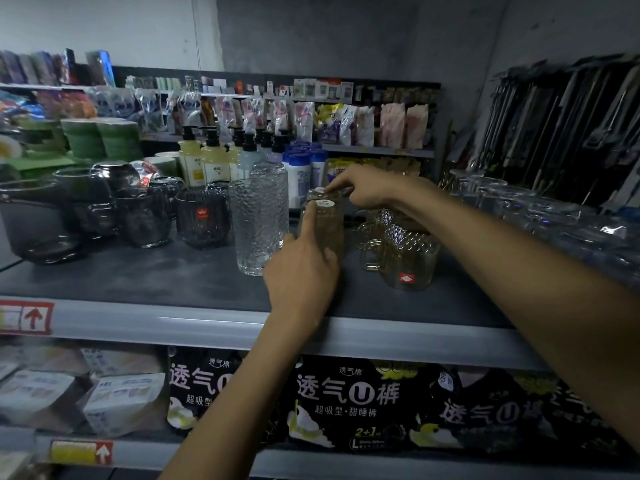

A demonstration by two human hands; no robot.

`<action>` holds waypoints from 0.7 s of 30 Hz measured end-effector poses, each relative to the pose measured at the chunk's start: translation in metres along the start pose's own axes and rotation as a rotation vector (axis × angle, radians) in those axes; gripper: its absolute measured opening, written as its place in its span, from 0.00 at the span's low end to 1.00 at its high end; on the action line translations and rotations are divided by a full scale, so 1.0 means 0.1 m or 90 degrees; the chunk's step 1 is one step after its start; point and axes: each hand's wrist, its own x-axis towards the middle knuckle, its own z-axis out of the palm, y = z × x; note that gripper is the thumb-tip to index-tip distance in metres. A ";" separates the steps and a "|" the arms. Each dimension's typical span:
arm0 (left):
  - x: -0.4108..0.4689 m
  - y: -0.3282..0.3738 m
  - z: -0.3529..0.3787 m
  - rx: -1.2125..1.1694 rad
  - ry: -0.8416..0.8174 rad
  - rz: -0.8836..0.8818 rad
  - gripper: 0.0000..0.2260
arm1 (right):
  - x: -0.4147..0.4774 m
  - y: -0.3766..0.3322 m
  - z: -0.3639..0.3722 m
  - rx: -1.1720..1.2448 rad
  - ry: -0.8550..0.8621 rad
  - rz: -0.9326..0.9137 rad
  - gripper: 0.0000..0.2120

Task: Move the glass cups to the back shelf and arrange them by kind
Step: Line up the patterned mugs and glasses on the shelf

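Glassware sorting, both hands busy

Far left on the grey shelf (138, 271) sits a dark pot (34, 216), with smoky tumblers (145, 218) beside it, one carrying a red sticker (201, 213). Pump bottles (194, 161) stand behind them, further back. Next comes a tall rippled glass (258, 223), with a second of the same kind (272, 178) just behind it.

Right of that, the left hand (301, 275) reaches up from below and grips the front glass (327, 230), which stands upside down on the shelf with a white sticker on its base. The fingers are wrapped round its side, and the index finger lies up along the wall toward the sticker. Touching it from behind is the rear glass (320, 192), also upturned and stickered. The right hand (363, 188) comes in from the right, its fingertips curled down and pinching the top edge of that rear glass.

Under the right wrist are diamond-patterned mugs (412, 261) with handles, the nearest bearing a red label. Further right, a row of clear glasses (519, 202) runs along the shelf, blurred. Black packs (346, 400) with printed lettering fill the shelf below.
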 end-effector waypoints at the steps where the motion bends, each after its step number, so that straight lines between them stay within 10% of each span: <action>1: 0.00 0.00 0.00 0.003 0.000 -0.001 0.36 | 0.00 0.01 0.00 -0.002 0.000 0.000 0.33; 10: -0.01 0.05 -0.09 -0.021 -0.027 -0.079 0.25 | -0.03 0.11 -0.07 0.000 0.131 -0.017 0.30; 21: -0.01 0.04 -0.08 -0.013 -0.041 -0.061 0.20 | -0.27 0.01 -0.03 0.027 0.003 -0.094 0.20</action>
